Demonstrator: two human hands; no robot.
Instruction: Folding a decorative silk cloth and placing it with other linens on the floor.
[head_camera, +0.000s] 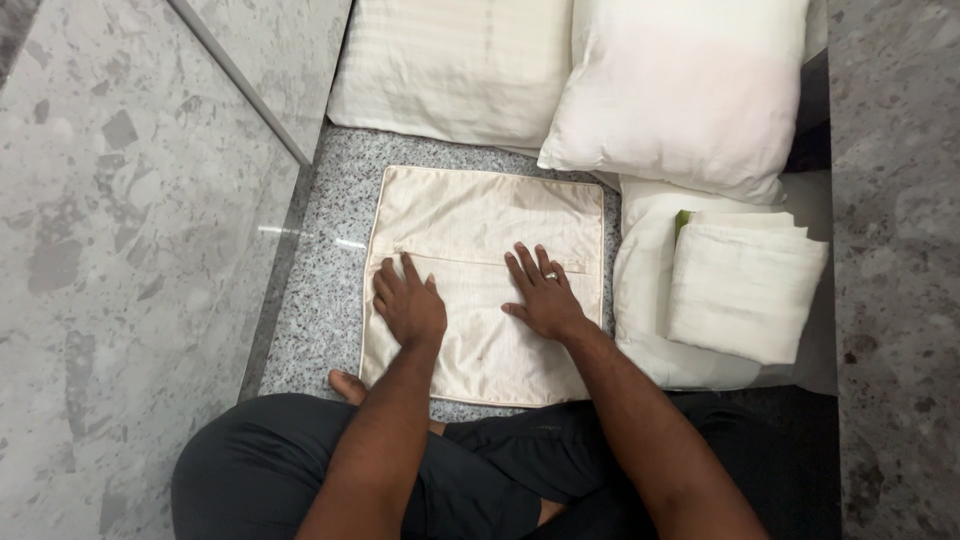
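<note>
We are pressing our left hand (408, 308) and right hand (543, 296) flat, fingers spread wide and gripping nothing, on the cream cushion cover (484, 280) that is lying on the speckled floor (330, 290), beside a folded white cloth (742, 288).

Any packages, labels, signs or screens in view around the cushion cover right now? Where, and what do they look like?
None in view: no package, label, sign or screen.
Flat cream satin cushion cover: on the speckled grey floor, both hands on it.
Folded white cloth: right of the cover, plain.
</note>
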